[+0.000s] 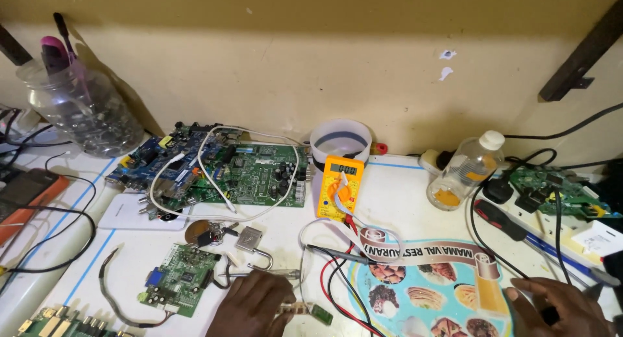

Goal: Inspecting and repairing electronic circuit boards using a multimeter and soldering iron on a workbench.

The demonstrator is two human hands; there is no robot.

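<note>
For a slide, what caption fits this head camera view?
Two hands, left hand by a small strip board, right hand resting, before a yellow multimeter.

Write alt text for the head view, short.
A person's left hand rests on a small strip part on a cluttered white workbench, right hand at the lower right edge. Behind them lie circuit boards, a yellow multimeter with red and black leads, a padlock and a clear bottle.

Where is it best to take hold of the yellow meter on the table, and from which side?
Probably grip the yellow meter across its two long edges near the screen end, coming from above. It lies flat, and its leads leave the near end, so the far half is freer.
</note>
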